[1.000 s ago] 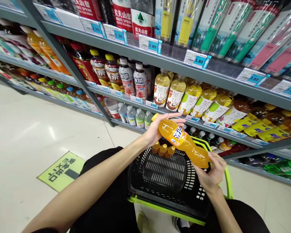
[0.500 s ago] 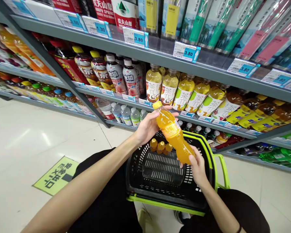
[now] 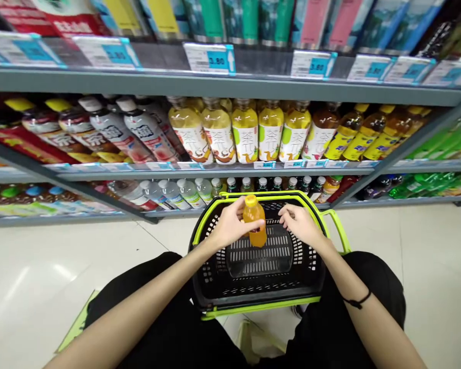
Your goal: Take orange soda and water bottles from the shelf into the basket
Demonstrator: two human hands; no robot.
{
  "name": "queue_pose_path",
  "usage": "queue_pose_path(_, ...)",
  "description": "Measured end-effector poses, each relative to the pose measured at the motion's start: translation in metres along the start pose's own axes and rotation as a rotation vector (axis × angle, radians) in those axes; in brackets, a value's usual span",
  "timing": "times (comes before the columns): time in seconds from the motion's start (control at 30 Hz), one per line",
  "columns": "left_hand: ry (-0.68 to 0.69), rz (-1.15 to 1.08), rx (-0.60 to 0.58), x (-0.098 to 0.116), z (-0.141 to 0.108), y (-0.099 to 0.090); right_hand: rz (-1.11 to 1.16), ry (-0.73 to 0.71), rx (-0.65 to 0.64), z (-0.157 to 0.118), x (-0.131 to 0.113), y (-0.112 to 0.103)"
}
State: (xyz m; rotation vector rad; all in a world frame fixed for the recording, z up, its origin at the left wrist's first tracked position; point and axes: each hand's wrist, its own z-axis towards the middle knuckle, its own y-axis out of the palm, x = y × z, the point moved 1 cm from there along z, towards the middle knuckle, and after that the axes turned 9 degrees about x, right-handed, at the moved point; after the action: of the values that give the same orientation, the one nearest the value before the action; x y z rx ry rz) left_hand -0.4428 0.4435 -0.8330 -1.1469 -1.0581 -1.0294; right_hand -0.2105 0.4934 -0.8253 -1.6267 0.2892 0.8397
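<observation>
My left hand [image 3: 231,223] is closed around an upright bottle of orange drink [image 3: 257,237] with a yellow cap, thumb across its front. The bottle is inside the opening of the black shopping basket [image 3: 261,298], near its far side. To the right of the bottle, my right hand [image 3: 300,224] hovers over the basket with loosely curled fingers, slightly apart and holding nothing. Slats show in the bare part of the basket's bottom. Whatever lies behind my left hand and the bottle is hidden.
A shelf [image 3: 230,173] with rows of tea bottles [image 3: 245,136] spans the view beyond the basket. Smaller bottles [image 3: 192,192] line the lowest level. The basket's green handle [image 3: 340,231] sticks out to the right. My knees flank the basket, and a green floor sign [image 3: 75,323] lies at left.
The orange bottle went from tilted in both hands to upright in my left hand, lower in the basket. My right hand let go of it. The view turned rightward.
</observation>
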Motion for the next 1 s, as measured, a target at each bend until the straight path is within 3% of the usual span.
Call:
queue_pose_path(0.1,0.020,0.329,-0.104,-0.032,0.004,0.029,-0.242,0.049,0.014,0.001,0.005,-0.017)
queue_pose_path(0.2,0.008,0.582,-0.188,-0.060,0.019,0.060,-0.400,0.104,-0.108,-0.002,0.009,-0.024)
queue_pose_path(0.33,-0.054,0.774,-0.236,-0.098,0.043,0.102,-0.473,0.187,-0.315,-0.006,0.013,-0.030)
queue_pose_path(0.47,-0.101,0.952,-0.302,-0.137,0.063,0.131,-0.479,0.218,-0.357,-0.008,0.015,-0.043)
queue_pose_path(0.7,-0.123,1.194,-0.439,-0.171,0.090,0.144,-0.432,0.212,-0.333,-0.009,0.021,-0.060)
queue_pose_path(1.0,-0.040,1.361,-0.547,-0.160,0.088,0.147,-0.414,0.224,-0.344,-0.012,0.022,-0.064)
